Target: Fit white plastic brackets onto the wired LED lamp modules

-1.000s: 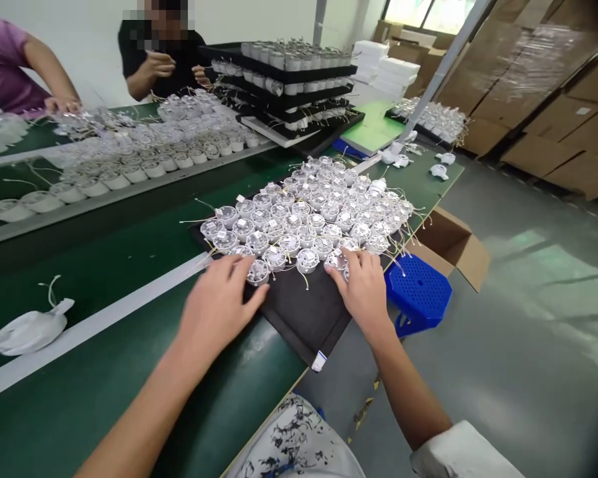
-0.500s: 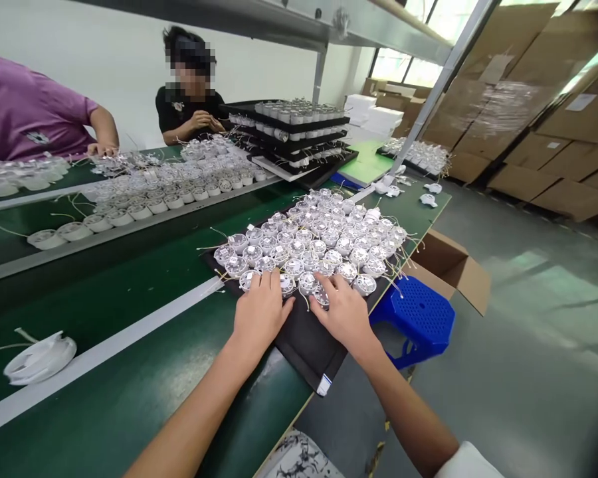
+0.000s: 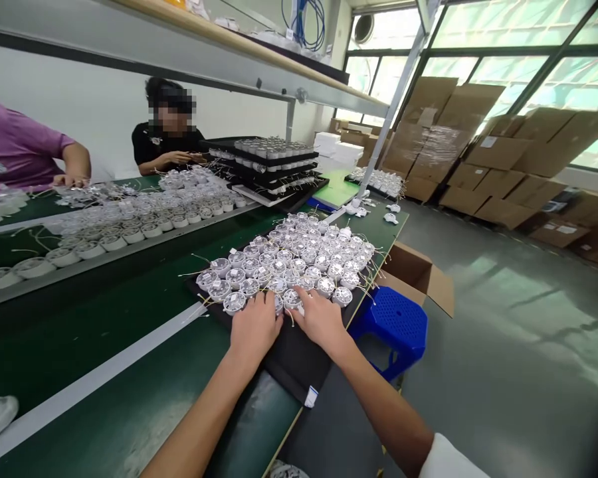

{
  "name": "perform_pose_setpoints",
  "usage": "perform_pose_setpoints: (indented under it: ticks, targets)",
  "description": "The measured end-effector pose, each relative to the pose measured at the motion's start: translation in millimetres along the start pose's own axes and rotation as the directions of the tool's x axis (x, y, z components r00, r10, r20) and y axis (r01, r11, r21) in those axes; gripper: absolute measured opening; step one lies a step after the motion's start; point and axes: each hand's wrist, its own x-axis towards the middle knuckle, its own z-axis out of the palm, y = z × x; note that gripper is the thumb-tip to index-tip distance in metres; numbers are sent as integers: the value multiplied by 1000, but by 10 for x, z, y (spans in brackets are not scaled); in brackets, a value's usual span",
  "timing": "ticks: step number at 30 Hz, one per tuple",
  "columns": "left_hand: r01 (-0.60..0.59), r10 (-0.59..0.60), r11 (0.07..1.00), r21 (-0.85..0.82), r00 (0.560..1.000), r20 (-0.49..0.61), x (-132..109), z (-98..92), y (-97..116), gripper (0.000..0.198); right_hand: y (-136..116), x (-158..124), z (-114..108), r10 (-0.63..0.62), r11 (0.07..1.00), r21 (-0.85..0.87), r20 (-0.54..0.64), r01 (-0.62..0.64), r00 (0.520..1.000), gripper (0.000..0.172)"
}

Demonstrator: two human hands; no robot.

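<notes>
A black tray (image 3: pixel 294 362) lies on the green table near its right edge, with rows of round white parts (image 3: pixel 299 265) with thin wires on its far portion. My left hand (image 3: pixel 255 326) rests at the near row, its fingertips on the parts and its thumb beside them. Just to the right, my right hand (image 3: pixel 319 320) has its fingers over a round part (image 3: pixel 293 299) in that same row. Both hands have fingers curled around parts that they partly cover.
Stacked black trays (image 3: pixel 274 159) stand farther back. A rail and rows of parts (image 3: pixel 152 230) run along the left. Two people sit across the table. A blue stool (image 3: pixel 401 325) and an open carton (image 3: pixel 413 272) are beyond the right edge.
The whole view has shifted, showing more of the windows and shelf. My right hand's fingers have come nearer to my left hand, over the near row.
</notes>
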Motion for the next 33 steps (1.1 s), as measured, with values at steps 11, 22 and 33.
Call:
perform_pose_setpoints:
  ticks: [11,22,33]
  targets:
    - [27,-31,995,-100,999,-39,-386,-328,51,41,-6,-316,-314,-62,994,85,-81,68,995,51]
    - [146,25,794,-591,962,271,-611,-456,-459,55,357,-392,-216,-67,798,602,71,11,995,57]
    - [155,158,689,-708,921,356,-520,-649,-621,59,667,-64,-483,21,616,786,44,-47,999,72]
